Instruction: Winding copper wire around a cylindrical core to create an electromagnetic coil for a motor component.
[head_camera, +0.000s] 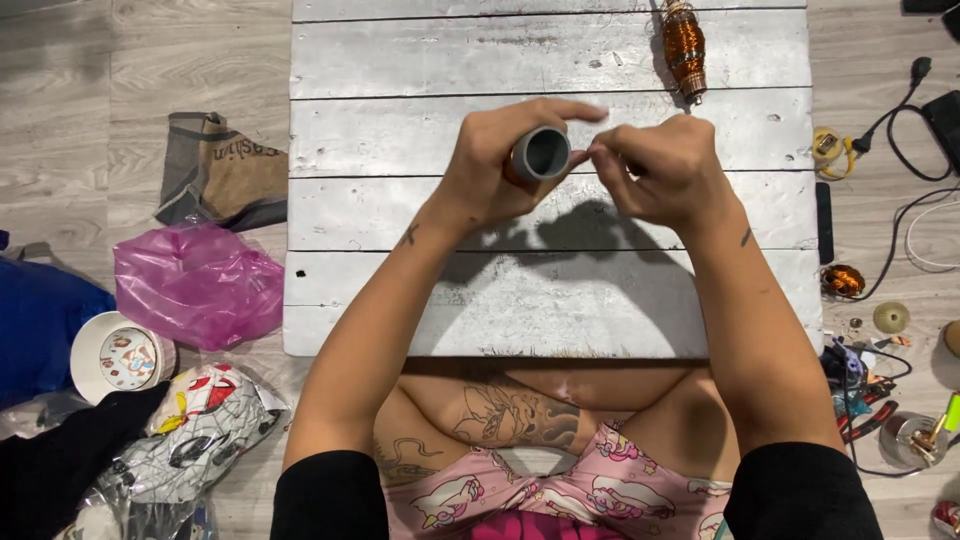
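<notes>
Grey plastic tube, its open end facing the camera, sits gripped in the closed left hand above a whitewashed plank board. Just beside the rim, the right hand pinches its fingertips together, perhaps on fine wire too thin to see; a copper-wound coil lies farther up the board.

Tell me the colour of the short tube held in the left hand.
Grey: the short tube in the left hand is plain grey, with a dark hollow, seen in the head view.
</notes>
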